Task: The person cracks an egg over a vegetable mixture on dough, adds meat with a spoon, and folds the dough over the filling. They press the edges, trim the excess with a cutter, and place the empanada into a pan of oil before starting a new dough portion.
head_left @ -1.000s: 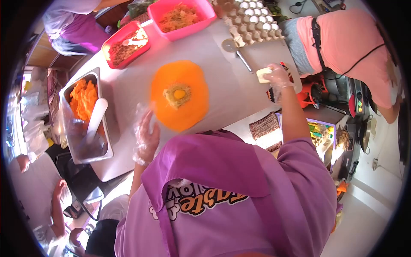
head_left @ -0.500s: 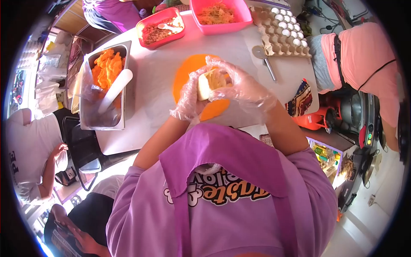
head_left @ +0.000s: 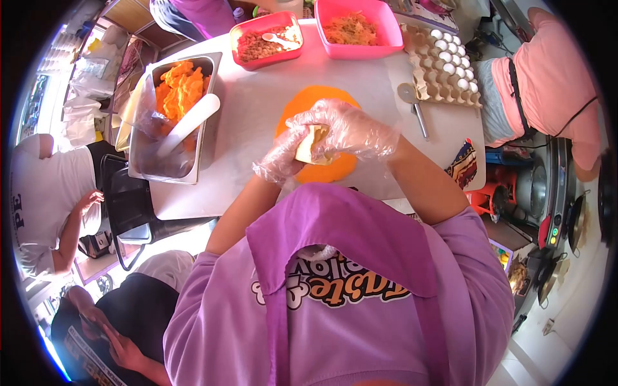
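Both my hands wear clear plastic gloves and meet over a flat orange round sheet (head_left: 338,168), which looks like rolled-out dough on the table. My left hand (head_left: 286,154) is closed around a pale cream-yellow piece (head_left: 313,145) with a soft, folded look; its kind cannot be made out. From the other side my right hand (head_left: 347,128) curls over the top of the same piece, fingers bent onto it. The orange sheet shows behind and in front of the hands, its middle hidden by them.
A metal pan (head_left: 209,128) holds orange dough-like stuff and a white spatula (head_left: 193,122). Farther back stand a red tub of brown filling (head_left: 264,45) and a pink tub (head_left: 393,45) with shredded food. A pizza cutter (head_left: 420,121) lies near an egg tray (head_left: 428,83). People stand around.
My right hand has closed further over the pale piece, covering more of it, and its outline looks more squeezed. The whole view has shifted slightly, so the table things appear further right.
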Motion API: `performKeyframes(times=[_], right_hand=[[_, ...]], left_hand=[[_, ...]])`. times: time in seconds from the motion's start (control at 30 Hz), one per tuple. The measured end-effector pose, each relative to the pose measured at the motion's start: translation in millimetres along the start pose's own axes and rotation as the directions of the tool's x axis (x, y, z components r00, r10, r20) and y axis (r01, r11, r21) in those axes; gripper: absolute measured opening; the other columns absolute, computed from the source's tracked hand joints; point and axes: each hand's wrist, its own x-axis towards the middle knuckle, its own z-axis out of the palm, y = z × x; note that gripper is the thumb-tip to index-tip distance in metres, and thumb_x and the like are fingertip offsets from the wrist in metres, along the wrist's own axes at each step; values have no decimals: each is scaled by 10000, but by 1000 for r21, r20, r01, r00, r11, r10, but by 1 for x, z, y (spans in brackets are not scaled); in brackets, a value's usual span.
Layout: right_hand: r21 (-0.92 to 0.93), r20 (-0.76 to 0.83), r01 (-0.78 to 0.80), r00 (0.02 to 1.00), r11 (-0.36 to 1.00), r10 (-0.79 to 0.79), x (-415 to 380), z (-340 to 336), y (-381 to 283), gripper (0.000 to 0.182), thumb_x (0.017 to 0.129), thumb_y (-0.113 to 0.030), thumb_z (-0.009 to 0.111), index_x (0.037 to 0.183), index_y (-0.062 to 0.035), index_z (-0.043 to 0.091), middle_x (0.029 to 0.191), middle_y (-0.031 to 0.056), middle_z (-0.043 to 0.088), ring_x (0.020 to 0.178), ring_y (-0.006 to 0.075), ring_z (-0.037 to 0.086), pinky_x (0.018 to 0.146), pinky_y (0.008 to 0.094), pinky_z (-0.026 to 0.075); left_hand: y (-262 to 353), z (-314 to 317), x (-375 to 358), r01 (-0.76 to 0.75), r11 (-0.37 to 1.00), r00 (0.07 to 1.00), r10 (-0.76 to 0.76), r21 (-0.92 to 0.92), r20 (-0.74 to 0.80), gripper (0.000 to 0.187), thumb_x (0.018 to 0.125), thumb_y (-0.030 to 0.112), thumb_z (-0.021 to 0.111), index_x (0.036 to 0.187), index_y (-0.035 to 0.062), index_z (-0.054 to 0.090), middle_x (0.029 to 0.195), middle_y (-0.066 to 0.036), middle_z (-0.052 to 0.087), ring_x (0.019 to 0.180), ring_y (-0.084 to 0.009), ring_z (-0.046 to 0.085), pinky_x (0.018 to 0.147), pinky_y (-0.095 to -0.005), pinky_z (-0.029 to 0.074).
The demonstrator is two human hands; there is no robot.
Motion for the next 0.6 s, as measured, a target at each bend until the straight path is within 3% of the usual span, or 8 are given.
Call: performKeyframes(times=[0.07, 0.17, 0.23, 0.27, 0.37, 0.6], right_hand=[[-114, 5, 115, 993, 987, -115, 6, 2, 5, 522, 672, -92, 709, 1184, -109, 614, 958, 117, 570, 942, 284, 552, 862, 365, 451], [-103, 44, 103, 994, 989, -99, 9, 1, -9, 502, 631, -85, 705, 1126, -101, 626, 879, 111, 544, 873, 281, 548, 798, 373, 455], [-167, 18, 72, 997, 983, -70, 9, 10, 3, 493, 625, -78, 695, 1113, -100, 628, 861, 110, 530, 857, 279, 544, 777, 372, 454], [-230, -16, 36, 999, 972, -41, 9, 14, 10, 485, 619, -71, 685, 1100, -98, 630, 843, 109, 516, 842, 276, 540, 755, 372, 453], [-256, -33, -12, 999, 967, 4, 9, 18, 18, 456, 642, -155, 689, 1095, -141, 648, 866, 136, 525, 867, 314, 563, 766, 394, 471], [-149, -189, -27, 982, 988, -1, 6, 37, 34, 374, 648, -117, 669, 1021, -104, 647, 875, 129, 532, 867, 310, 568, 773, 394, 466]], left_hand=[[2, -7, -1, -34, 999, 999, 35, 25, -10, 595, 855, 384, 656, 1305, 59, 443, 1254, -112, 533, 1120, -238, 562, 960, -394, 474], [8, -3, -5, -28, 999, 998, 29, 25, -49, 521, 838, 299, 688, 1250, 42, 498, 1185, -96, 572, 1084, -213, 577, 936, -362, 480], [14, 8, -11, -60, 974, 995, 75, 220, -61, 447, 841, 259, 683, 1197, 32, 540, 1116, -77, 600, 1035, -181, 587, 899, -325, 484], [13, 6, -10, -61, 974, 995, 77, 219, -63, 447, 841, 259, 683, 1197, 32, 540, 1116, -77, 600, 1035, -181, 587, 899, -325, 484], [9, 2, -7, -56, 974, 988, 87, 220, -130, 392, 845, 218, 665, 1169, 25, 557, 1086, -64, 605, 1007, -161, 585, 866, -302, 483], [11, 14, -8, -24, 976, 973, 72, 216, -217, 248, 875, 146, 594, 1090, 22, 601, 1042, -50, 613, 958, -143, 589, 847, -277, 474]])
